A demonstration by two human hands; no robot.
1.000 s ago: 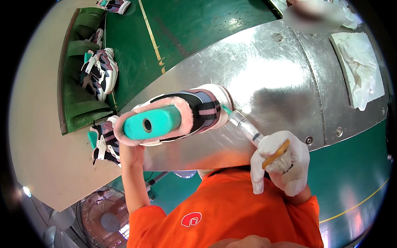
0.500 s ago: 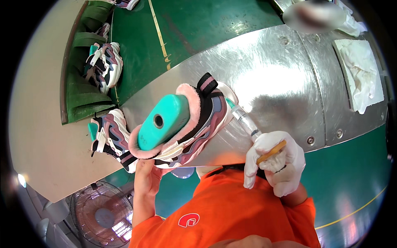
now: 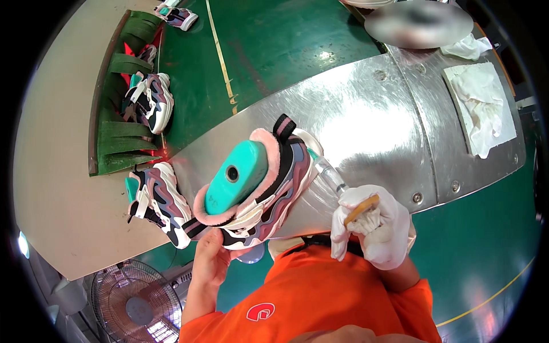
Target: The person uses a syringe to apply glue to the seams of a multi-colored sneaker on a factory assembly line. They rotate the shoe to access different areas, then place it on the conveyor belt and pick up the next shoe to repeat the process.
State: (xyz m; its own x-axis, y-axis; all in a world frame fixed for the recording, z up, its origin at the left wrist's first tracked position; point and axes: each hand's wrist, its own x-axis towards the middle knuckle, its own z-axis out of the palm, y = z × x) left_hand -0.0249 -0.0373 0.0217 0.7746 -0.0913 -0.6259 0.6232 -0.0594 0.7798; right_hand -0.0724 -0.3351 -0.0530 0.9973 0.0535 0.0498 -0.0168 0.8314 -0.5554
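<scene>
A sneaker (image 3: 269,211) in mauve, black and white, with a pink fleece collar, is tilted above the metal table. A teal shoe last (image 3: 234,177) with a round hole fills its opening. My bare left hand (image 3: 213,257) grips the shoe's lower near end; some of its fingers are hidden beneath. My right hand (image 3: 374,228), in a white glove, is closed round a clear syringe-like tube (image 3: 330,174). The tube's tip is at the white sole on the shoe's far right end. A tan, stick-like piece (image 3: 361,210) shows across the gloved fingers.
A matching sneaker (image 3: 160,200) lies left of the held one. Beyond it, another sneaker (image 3: 151,103) sits by green strip flaps (image 3: 123,143). At right, a white cloth (image 3: 480,108) lies on a pale board. A fan (image 3: 137,303) stands below left.
The held shoe has shifted slightly right and down in view, and the gloved hand slightly left, with the tube still at the sole. The surroundings have also shifted. Red light now shows behind the green flaps.
</scene>
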